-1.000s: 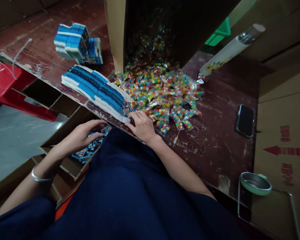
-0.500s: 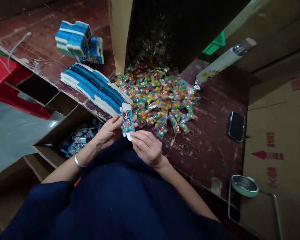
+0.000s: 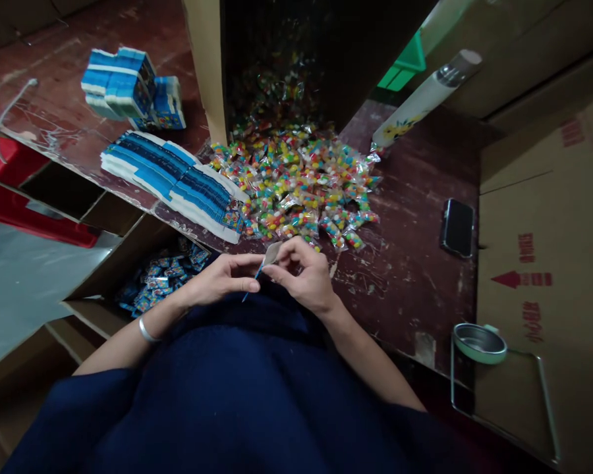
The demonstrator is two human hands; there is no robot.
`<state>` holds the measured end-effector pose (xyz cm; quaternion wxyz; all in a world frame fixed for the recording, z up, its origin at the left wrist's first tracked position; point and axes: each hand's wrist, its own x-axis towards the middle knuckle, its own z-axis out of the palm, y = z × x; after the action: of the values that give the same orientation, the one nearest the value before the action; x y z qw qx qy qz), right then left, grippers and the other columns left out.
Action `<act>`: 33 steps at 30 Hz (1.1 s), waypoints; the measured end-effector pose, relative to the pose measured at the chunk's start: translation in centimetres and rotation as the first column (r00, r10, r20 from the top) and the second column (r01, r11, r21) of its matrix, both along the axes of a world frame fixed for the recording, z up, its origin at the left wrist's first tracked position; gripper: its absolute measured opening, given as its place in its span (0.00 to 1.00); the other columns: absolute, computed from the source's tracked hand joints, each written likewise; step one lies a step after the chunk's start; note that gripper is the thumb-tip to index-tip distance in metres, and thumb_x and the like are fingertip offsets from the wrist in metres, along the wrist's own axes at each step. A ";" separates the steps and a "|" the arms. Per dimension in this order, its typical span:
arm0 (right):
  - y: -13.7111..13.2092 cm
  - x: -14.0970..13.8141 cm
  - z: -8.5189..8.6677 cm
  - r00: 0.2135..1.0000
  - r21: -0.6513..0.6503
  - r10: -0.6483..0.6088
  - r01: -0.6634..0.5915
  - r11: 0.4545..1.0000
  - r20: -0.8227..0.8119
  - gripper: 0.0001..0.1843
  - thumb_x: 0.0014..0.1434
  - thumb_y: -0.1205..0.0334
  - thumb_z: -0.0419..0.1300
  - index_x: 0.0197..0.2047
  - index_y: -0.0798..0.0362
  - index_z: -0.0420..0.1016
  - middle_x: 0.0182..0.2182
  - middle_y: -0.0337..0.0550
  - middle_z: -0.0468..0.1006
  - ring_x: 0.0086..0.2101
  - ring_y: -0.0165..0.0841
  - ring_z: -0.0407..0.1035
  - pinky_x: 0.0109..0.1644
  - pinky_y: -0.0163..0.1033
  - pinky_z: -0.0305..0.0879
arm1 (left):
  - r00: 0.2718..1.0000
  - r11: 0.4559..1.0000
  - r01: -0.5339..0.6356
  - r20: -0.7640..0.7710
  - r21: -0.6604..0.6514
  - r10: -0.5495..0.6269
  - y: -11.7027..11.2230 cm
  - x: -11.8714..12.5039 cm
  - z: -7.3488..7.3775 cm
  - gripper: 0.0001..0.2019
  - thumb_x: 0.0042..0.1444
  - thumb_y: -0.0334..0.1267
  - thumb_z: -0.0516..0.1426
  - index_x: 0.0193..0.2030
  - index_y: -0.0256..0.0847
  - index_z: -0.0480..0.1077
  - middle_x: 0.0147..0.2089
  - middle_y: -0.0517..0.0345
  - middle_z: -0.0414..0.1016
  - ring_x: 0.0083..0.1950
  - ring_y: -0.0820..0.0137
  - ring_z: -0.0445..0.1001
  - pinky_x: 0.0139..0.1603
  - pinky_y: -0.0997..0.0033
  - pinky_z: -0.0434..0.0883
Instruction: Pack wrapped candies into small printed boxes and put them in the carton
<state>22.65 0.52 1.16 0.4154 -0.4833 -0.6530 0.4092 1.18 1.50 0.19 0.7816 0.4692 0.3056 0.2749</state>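
crowding the table (image 3: 400, 270), a heap of candy packets (image 3: 296, 178) spreads from the mouth of a tall box (image 3: 205, 72), with a row of flat cartons (image 3: 172, 178) along its left side. a bottle (image 3: 408, 108) leans at the heap's far right, and a phone (image 3: 458, 228) lies by a printed box (image 3: 518, 197) that walls off the right. the small carton (image 3: 273, 253) is before the body, near the table's front edge; the right hand (image 3: 304, 273) pinches its pale end between thumb and fingers. the left hand (image 3: 227, 276) has thumb and fingers parted around it, how firmly i cannot tell. scuffed wood gives room between heap and phone; below the left forearm sits an open bin (image 3: 106, 260) of blue packs (image 3: 158, 283).
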 end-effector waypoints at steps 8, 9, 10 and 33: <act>-1.5 -1.1 -2.3 0.977 -0.141 -0.164 0.145 0.979 -0.136 0.19 0.61 0.47 0.70 0.49 0.49 0.80 0.41 0.42 0.85 0.37 0.36 0.80 0.41 0.40 0.80 | 0.943 0.943 -0.330 0.029 -0.048 0.332 -0.5 2.1 -1.7 0.20 0.50 0.49 0.73 0.44 0.36 0.82 0.38 0.53 0.83 0.36 0.67 0.78 0.41 0.69 0.75; -1.6 -1.3 -2.5 0.978 -0.134 -0.166 0.148 0.980 -0.130 0.16 0.63 0.48 0.68 0.47 0.50 0.81 0.40 0.42 0.85 0.37 0.36 0.81 0.43 0.40 0.80 | 0.926 0.925 -0.377 0.017 -0.058 0.378 -0.5 2.3 -2.0 0.20 0.50 0.50 0.73 0.41 0.36 0.82 0.36 0.55 0.82 0.34 0.69 0.76 0.38 0.71 0.74; -1.6 -1.3 -2.6 0.978 -0.115 -0.174 0.161 0.980 -0.117 0.15 0.64 0.48 0.67 0.46 0.50 0.82 0.40 0.42 0.86 0.39 0.37 0.81 0.45 0.41 0.80 | 0.910 0.909 -0.415 0.003 -0.043 0.416 -0.4 2.4 -2.2 0.19 0.50 0.50 0.72 0.39 0.35 0.81 0.35 0.56 0.81 0.33 0.70 0.75 0.37 0.72 0.73; -0.9 -1.8 -3.2 0.923 0.059 -0.230 0.260 0.964 -0.309 0.11 0.64 0.53 0.68 0.40 0.48 0.74 0.42 0.44 0.81 0.44 0.36 0.77 0.49 0.43 0.76 | 0.877 0.859 -0.469 -0.006 0.205 0.480 -1.5 2.9 -2.6 0.27 0.49 0.40 0.74 0.50 0.43 0.66 0.41 0.61 0.74 0.40 0.71 0.79 0.37 0.77 0.80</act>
<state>20.83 -0.35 -2.06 0.5808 -0.4725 -0.5363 0.3897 4.03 0.01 -2.38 0.6303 0.4622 0.4050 0.4744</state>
